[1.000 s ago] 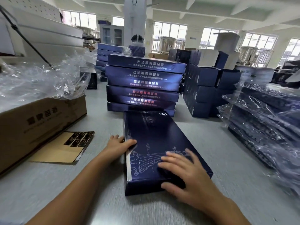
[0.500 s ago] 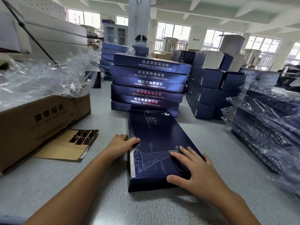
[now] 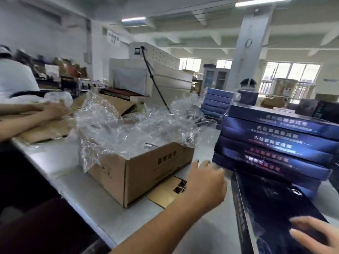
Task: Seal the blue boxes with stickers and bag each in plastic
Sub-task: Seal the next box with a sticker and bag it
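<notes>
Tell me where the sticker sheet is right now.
In the head view, the sticker sheet lies on the table, low centre, beside the cardboard box, partly behind the left hand.

Large workshop hall. White wall (image 3: 45,33) at left; white ceiling (image 3: 183,33) with exposed beams. Two fluorescent tubes (image 3: 134,20) lit overhead. Square white pillar (image 3: 245,52) right of centre. Row of bright windows (image 3: 291,72) along the far side, daylight coming in. Glass-door cabinet (image 3: 215,79) beside the pillar. Big white machine (image 3: 156,70) with perforated top, behind the pale grey tabletop (image 3: 53,158).
</notes>
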